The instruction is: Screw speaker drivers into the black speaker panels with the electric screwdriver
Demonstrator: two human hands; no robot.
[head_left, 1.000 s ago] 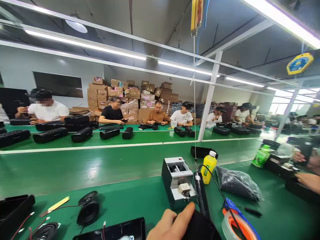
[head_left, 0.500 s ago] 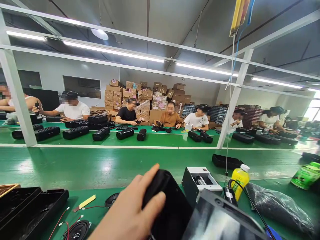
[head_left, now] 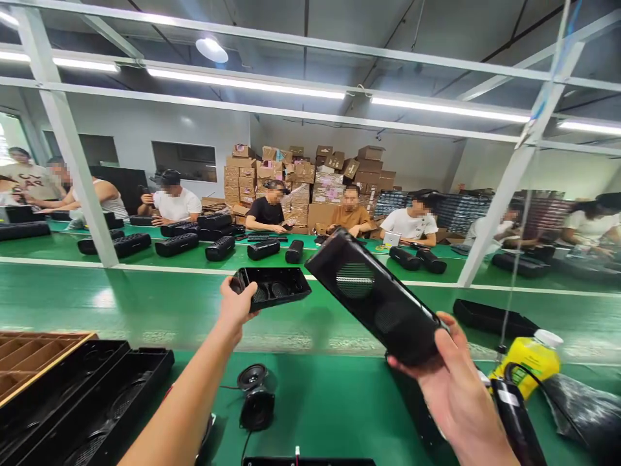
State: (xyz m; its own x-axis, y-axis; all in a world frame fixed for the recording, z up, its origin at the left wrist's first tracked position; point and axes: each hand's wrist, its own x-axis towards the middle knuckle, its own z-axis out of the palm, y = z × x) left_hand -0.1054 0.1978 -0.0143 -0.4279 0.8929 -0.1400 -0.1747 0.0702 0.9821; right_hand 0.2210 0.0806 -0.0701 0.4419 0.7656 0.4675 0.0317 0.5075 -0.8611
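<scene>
Green belt surface: spans scene behind hands. Raised black shell: tilted, round grille visible; right hand, newly in view, clamps lower end between thumb and fingers. Open black shell: at belt, contact unclear; left hand, now extended farther, grips end, thumb over rim. Shells apart; separate handling likely. Speaker drivers: near, untouched.

Site: was an assembly workshop
Crew: worked behind green worktop
Cartons: stood stacked beyond it
Tube lights: hung above it
</scene>
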